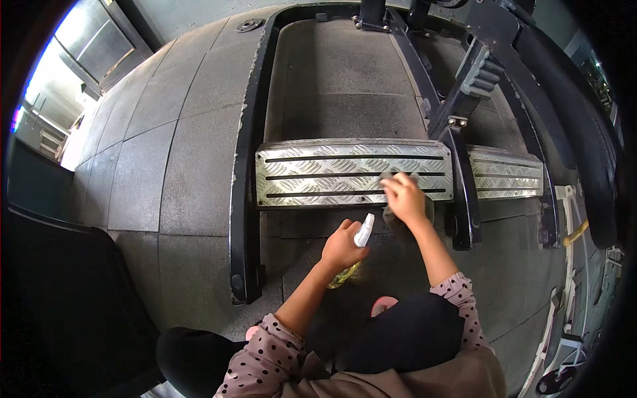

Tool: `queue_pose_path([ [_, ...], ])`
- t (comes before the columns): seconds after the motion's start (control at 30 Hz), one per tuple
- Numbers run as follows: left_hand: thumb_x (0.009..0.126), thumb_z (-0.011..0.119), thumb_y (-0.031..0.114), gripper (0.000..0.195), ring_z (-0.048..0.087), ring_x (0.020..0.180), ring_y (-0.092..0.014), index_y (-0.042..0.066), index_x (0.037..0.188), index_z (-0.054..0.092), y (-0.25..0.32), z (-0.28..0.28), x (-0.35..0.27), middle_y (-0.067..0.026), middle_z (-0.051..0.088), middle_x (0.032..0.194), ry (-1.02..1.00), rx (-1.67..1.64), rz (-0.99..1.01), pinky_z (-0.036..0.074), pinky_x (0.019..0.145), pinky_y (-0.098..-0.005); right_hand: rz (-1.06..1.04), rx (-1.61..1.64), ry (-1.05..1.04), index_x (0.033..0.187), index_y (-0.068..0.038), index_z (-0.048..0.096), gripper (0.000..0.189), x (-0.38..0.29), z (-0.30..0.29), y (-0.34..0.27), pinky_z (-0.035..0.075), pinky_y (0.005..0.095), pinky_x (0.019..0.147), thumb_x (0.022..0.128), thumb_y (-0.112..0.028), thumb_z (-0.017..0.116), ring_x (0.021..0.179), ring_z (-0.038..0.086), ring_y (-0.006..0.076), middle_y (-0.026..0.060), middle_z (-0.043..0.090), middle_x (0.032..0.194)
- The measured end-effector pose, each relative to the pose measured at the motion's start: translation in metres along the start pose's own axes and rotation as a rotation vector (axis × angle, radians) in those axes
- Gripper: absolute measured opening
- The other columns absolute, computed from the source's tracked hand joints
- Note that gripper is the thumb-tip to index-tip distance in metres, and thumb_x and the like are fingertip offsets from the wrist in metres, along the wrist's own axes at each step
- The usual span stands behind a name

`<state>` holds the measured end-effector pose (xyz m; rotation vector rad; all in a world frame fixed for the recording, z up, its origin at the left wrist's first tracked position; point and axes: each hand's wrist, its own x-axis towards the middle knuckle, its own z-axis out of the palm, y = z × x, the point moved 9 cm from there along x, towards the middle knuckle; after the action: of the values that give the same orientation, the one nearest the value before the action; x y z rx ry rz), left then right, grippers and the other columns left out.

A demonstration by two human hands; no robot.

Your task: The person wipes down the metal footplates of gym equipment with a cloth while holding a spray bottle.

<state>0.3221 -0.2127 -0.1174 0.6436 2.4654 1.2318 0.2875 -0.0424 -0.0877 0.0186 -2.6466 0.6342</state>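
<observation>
In my left hand (342,248) is a spray bottle with a white spray head (366,231); its yellowish body (344,275) shows below my fingers. My right hand (405,198) is shut on a dark grey cloth (395,221), partly hidden beneath the hand and blurred. The hand and cloth lie over the lower right part of a metal tread-plate footrest (318,174) with three black strips across it. This plate is fixed between the black steel beams of a gym machine. My left hand is held in front of the plate, apart from it.
A chipped black frame beam (247,164) runs along the left, and a black post (463,189) stands right of the plate. Beyond it is a second tread plate (507,174). Dark padding (562,99) overhangs the right. Rubber floor tiles (194,189) surround the frame; a weight plate (249,25) lies behind.
</observation>
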Motion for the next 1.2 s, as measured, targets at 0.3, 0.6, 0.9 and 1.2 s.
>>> queue_pose_path([
  [0.3,0.061,0.067,0.02,0.031,0.054,0.082,-0.038,0.003,0.082,0.052,-0.004,0.008,0.006,-0.0157,0.052,0.085,-0.046,0.01,-0.041,0.045,0.071,-0.0453,-0.289,-0.325,-0.02,0.088,-0.017,0.067,0.012,-0.007,0.009,-0.029,0.046,0.0352,0.063,0.08,-0.02,0.059,0.076,0.057,0.0192,0.0002,0.051,0.078],
  [0.6,0.061,0.067,0.021,0.031,0.054,0.081,-0.039,0.002,0.082,0.053,-0.006,0.004,0.009,-0.0159,0.052,0.085,-0.047,-0.001,-0.05,0.045,0.071,-0.0456,-0.306,-0.364,-0.065,0.096,-0.013,0.066,0.019,-0.012,0.012,-0.021,0.045,0.0348,0.064,0.078,-0.017,0.059,0.08,0.056,0.0187,0.0001,0.052,0.081],
  [0.9,0.061,0.067,0.021,0.031,0.054,0.08,-0.039,0.002,0.081,0.052,-0.004,0.004,0.008,-0.0157,0.052,0.083,-0.027,-0.005,-0.027,0.045,0.07,-0.046,-0.233,-0.407,-0.078,0.102,-0.01,0.065,0.026,-0.025,0.028,-0.025,0.045,0.0355,0.064,0.079,-0.018,0.056,0.081,0.056,0.019,0.0006,0.054,0.085],
  [1.2,0.06,0.068,0.021,0.031,0.053,0.079,-0.039,0.002,0.08,0.052,-0.004,-0.004,0.003,-0.0162,0.051,0.083,0.012,-0.025,-0.014,0.044,0.069,-0.046,-0.141,-0.427,-0.062,0.102,-0.013,0.065,0.026,-0.016,0.006,-0.012,0.046,0.0378,0.066,0.079,-0.024,0.06,0.085,0.056,0.0202,0.0009,0.055,0.089],
])
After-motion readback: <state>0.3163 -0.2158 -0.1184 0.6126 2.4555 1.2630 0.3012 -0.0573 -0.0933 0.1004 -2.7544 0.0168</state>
